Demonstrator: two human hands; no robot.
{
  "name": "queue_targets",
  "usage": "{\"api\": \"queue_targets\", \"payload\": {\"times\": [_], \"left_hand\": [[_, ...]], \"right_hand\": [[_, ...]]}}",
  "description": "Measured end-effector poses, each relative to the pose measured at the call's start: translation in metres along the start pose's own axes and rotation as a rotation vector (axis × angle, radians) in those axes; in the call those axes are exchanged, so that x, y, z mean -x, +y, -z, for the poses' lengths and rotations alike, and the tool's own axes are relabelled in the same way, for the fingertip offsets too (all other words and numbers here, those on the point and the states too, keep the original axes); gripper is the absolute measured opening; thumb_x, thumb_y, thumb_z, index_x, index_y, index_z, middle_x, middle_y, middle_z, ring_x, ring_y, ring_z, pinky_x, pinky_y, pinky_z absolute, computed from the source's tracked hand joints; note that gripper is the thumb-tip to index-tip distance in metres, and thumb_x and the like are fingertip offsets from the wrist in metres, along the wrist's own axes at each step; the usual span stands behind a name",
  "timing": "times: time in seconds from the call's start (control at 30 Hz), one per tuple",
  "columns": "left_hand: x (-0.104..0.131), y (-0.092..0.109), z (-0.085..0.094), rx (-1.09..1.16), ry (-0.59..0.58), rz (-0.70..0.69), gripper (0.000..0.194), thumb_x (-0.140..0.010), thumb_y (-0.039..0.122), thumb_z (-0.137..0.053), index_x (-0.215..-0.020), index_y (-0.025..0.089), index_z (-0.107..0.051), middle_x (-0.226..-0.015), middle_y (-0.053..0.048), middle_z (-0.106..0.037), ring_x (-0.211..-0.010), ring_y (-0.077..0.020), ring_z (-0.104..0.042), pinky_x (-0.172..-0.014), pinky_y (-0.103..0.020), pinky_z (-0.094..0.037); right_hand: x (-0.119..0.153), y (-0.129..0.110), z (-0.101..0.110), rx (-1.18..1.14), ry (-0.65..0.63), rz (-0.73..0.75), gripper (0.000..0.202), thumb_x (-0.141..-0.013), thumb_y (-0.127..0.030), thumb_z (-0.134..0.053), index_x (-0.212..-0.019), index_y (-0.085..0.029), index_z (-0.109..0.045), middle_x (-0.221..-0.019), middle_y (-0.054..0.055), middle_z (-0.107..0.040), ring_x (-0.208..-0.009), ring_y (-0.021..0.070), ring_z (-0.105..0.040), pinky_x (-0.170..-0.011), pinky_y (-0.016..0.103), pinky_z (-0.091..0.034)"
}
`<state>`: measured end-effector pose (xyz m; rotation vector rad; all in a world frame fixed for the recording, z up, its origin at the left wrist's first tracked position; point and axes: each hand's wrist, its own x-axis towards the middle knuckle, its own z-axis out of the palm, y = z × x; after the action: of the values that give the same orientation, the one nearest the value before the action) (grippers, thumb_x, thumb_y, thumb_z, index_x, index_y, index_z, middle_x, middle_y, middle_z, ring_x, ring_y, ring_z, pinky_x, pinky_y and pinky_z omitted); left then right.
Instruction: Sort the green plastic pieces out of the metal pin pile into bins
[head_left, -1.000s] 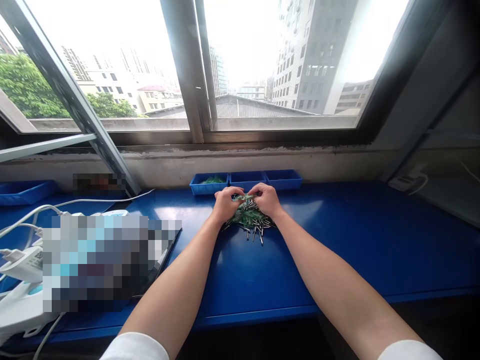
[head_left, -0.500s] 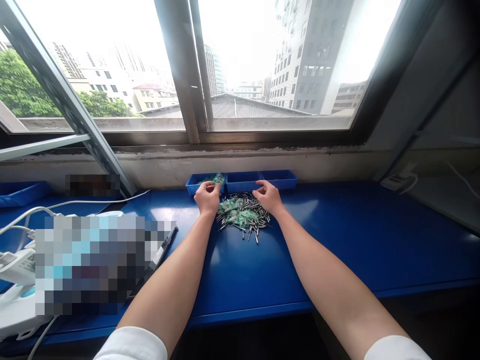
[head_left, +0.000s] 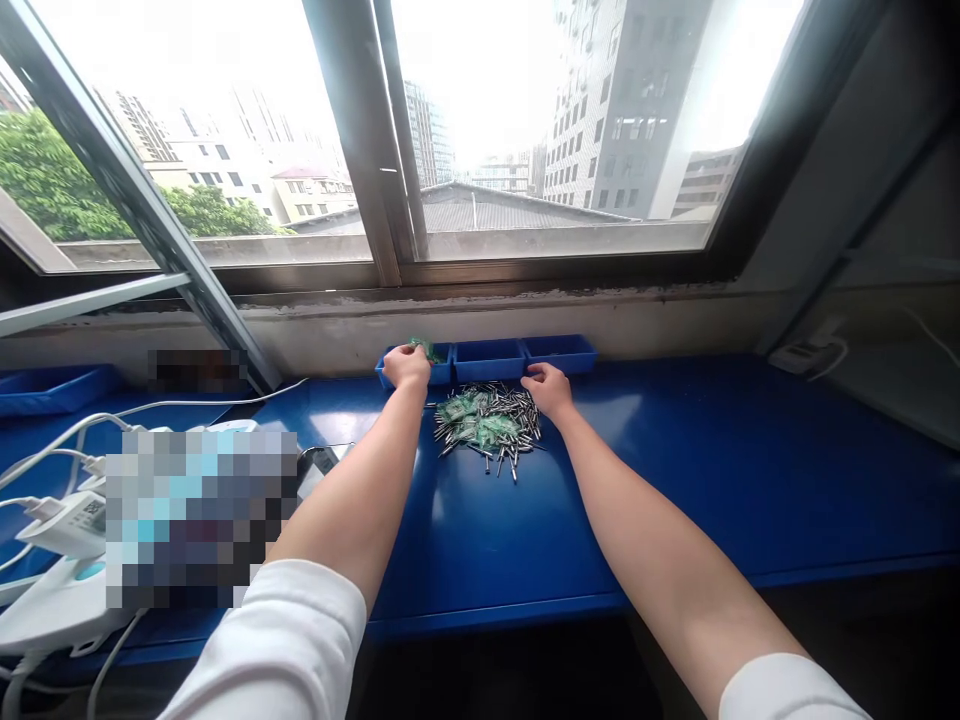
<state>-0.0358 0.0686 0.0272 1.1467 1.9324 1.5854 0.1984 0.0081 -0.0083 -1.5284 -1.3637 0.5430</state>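
Observation:
My left hand (head_left: pixel 407 366) is closed on a crinkled green plastic bag (head_left: pixel 424 348), above the left blue bin (head_left: pixel 442 374); the fingertips are partly hidden. More green plastic lies inside that bin. My right hand (head_left: pixel 549 390) hovers at the right edge of the pile, its thumb and forefinger slightly apart and nothing visible between them. On the bench between my hands lies a heap of thin metal pins (head_left: pixel 517 408), with green plastic bags (head_left: pixel 491 432) lying among them.
Beside the left bin stand a middle blue bin (head_left: pixel 489 360) and a right blue bin (head_left: pixel 562 354), against the wall below the window. A white power strip (head_left: pixel 60 610) with cables, next to a blurred-out area, occupies the left of the blue bench (head_left: pixel 675 470).
My left hand has moved forward and a little left, carrying the green bag over the left bin. My right hand has shifted slightly right, away from the pile.

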Motion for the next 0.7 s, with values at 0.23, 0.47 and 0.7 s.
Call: {"api": "queue_targets", "payload": {"times": [0.23, 0.47, 0.7], "left_hand": [[0.014, -0.013, 0.01, 0.051, 0.042, -0.052, 0.041, -0.07, 0.02, -0.058, -0.11, 0.017, -0.057, -0.103, -0.01, -0.065, -0.082, -0.0198, -0.066, -0.077, -0.033, -0.052], [0.043, -0.023, 0.024, -0.151, -0.156, -0.154, 0.018, -0.064, 0.027, -0.061, -0.08, 0.02, -0.066, -0.087, -0.008, -0.07, -0.092, -0.0267, -0.063, -0.086, -0.038, -0.046], [0.056, -0.03, 0.021, -0.32, -0.308, -0.229, 0.019, -0.065, 0.029, -0.059, -0.076, 0.02, -0.07, -0.087, -0.012, -0.07, -0.094, -0.0316, -0.062, -0.087, -0.041, -0.045]], "right_hand": [[-0.003, 0.008, -0.004, 0.048, -0.043, 0.011, 0.026, -0.068, -0.026, -0.062, -0.092, -0.017, -0.066, -0.087, 0.006, -0.069, -0.085, 0.0204, -0.063, -0.08, 0.032, -0.048], [-0.008, 0.014, -0.01, 0.173, -0.097, 0.054, 0.028, -0.067, -0.033, -0.064, -0.09, -0.017, -0.068, -0.101, 0.011, -0.067, -0.096, 0.0252, -0.061, -0.086, 0.037, -0.045], [-0.013, 0.005, -0.014, 0.233, -0.199, 0.046, 0.024, -0.065, -0.035, -0.066, -0.082, -0.019, -0.069, -0.086, 0.008, -0.069, -0.083, 0.0229, -0.063, -0.074, 0.032, -0.047]]}}
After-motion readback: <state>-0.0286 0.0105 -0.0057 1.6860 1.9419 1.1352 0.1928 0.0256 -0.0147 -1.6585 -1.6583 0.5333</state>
